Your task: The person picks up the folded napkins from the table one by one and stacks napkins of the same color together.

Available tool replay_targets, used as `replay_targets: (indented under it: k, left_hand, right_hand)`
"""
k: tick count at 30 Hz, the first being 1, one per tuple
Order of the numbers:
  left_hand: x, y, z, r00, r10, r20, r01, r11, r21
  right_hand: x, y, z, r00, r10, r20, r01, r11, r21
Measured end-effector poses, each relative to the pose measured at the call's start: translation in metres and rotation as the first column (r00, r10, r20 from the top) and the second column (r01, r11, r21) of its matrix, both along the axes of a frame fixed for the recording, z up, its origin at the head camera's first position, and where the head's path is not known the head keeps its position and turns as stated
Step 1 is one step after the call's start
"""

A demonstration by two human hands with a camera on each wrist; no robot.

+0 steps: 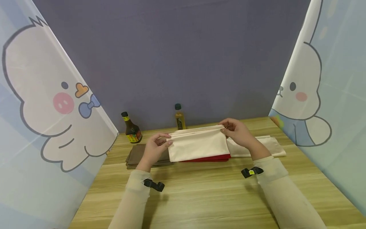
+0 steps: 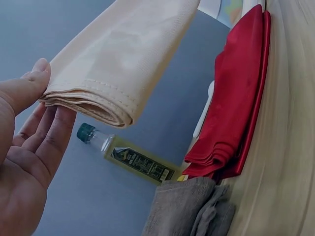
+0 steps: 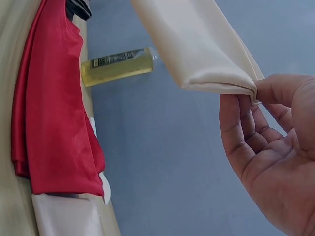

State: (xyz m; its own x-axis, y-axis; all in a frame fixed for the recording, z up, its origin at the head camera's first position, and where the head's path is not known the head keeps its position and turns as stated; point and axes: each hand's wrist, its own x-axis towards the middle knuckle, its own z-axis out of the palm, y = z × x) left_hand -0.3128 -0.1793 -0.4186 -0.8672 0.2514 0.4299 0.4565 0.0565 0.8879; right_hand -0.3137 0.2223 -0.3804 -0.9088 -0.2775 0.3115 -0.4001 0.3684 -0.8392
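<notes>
A folded cream cloth point(image 1: 198, 144) hangs in the air between both hands, its layers stacked at the top edge. My left hand point(image 1: 156, 148) pinches its left upper corner between thumb and fingers; the left wrist view shows the stitched, rolled layers of the cloth point(image 2: 118, 64) there. At the right upper corner my right hand point(image 1: 236, 132) pinches it the same way, as the right wrist view also shows. Below and behind it lies a folded red cloth point(image 1: 211, 157), mostly hidden in the head view but plain in the left wrist view point(image 2: 234, 98).
A folded grey-brown cloth point(image 1: 135, 156) lies left of the red one, a folded white cloth point(image 1: 257, 147) right of it. Behind stand a dark sauce bottle point(image 1: 132, 130) and a green-capped bottle of yellow liquid point(image 1: 180, 119). Printed panels flank the wooden table point(image 1: 200, 197).
</notes>
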Motion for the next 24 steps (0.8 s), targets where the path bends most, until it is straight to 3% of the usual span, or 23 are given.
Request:
replay_targets:
  k: [8, 13, 18, 24]
  left_hand:
    - [-0.009, 0.019, -0.004, 1.000, -0.001, 0.024, 0.002, 1.000, -0.021]
    - [-0.015, 0.028, -0.009, 0.999, -0.046, 0.021, 0.047, 0.999, -0.028]
    - [-0.019, 0.034, -0.015, 0.998, -0.066, 0.021, 0.067, 0.997, -0.041]
    - [-0.020, 0.042, -0.017, 0.996, -0.060, 0.067, 0.062, 0.998, -0.020]
  right_hand:
    - [-0.007, 0.013, -0.004, 0.998, -0.055, 0.033, 0.056, 0.998, -0.036]
    - [-0.012, 0.020, -0.007, 0.993, -0.105, 0.062, 0.106, 0.994, -0.013]
    - [-0.014, 0.026, -0.008, 0.992, -0.116, 0.057, 0.117, 0.993, -0.019]
    - [-0.013, 0.034, -0.010, 0.992, -0.115, 0.059, 0.118, 0.992, -0.047]
